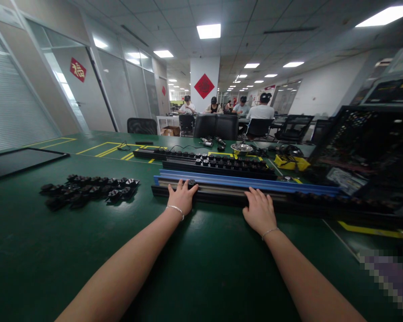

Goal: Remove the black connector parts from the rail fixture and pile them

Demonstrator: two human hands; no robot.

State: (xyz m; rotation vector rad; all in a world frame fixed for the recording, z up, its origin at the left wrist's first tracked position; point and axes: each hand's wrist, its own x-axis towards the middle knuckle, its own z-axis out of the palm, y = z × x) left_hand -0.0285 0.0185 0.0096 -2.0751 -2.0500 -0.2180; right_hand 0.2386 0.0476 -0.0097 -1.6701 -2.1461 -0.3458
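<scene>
A long black rail (pixel 218 195) with a light inner channel lies across the green table in front of me. My left hand (pixel 181 199) is at its left part, thumb and forefinger on either side of a small black part (pixel 192 183) sitting in the channel; the other fingers reach over the rail. My right hand (pixel 260 209) lies on the rail farther right, fingers stretched over it, nothing visible in them. Right behind runs a blue rail (pixel 221 177). Several dark parts (pixel 309 197) line the rail's right end.
Loose black parts (pixel 90 190) lie in a cluster at left. Behind the blue rail are more black rails (pixel 215 165) fitted with parts. A metal bowl (pixel 241 148), a yellow tray (pixel 292 163) and a dark rack (pixel 362 143) stand at right. People sit at far tables.
</scene>
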